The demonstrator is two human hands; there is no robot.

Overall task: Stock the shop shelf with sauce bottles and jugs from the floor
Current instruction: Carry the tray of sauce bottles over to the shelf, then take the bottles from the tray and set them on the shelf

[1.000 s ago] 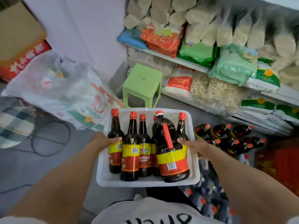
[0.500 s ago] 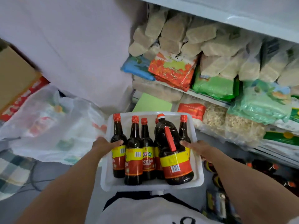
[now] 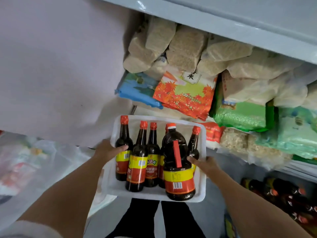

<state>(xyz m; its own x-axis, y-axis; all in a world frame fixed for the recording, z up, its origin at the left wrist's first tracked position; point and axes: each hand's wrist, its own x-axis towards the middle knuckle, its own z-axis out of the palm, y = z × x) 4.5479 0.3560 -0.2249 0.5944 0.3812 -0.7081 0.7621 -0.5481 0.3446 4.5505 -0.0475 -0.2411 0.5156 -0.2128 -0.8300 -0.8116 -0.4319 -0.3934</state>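
Nearest the camera, the person's two bare forearms reach forward over dark trouser legs, carrying a white foam tray (image 3: 109, 188) level between them. The left hand (image 3: 107, 150) grips the tray's left rim, thumb hooked over the edge and resting against the leftmost sauce bottle (image 3: 122, 152); the right hand (image 3: 204, 163) grips the right rim, its thumb inside against the bottles, the other fingers hidden beneath. On the tray stand about five slim, dark, red-capped sauce bottles, all upright with their long axes vertical, and in front of them at the right a large sauce jug (image 3: 178, 169) with a red handle, also upright and closest to the right hand. More bottles (image 3: 277, 193) lie on the floor to the lower right. Beyond the tray, ahead and to the right, shelves hold packed grain and noodle bags (image 3: 185, 93), and a pale shelf board (image 3: 223, 19) runs above them. That upper shelf lies above and beyond both hands, so the load probably has to rise and go forward while staying level; the tall bottles could tip if the tray tilts.
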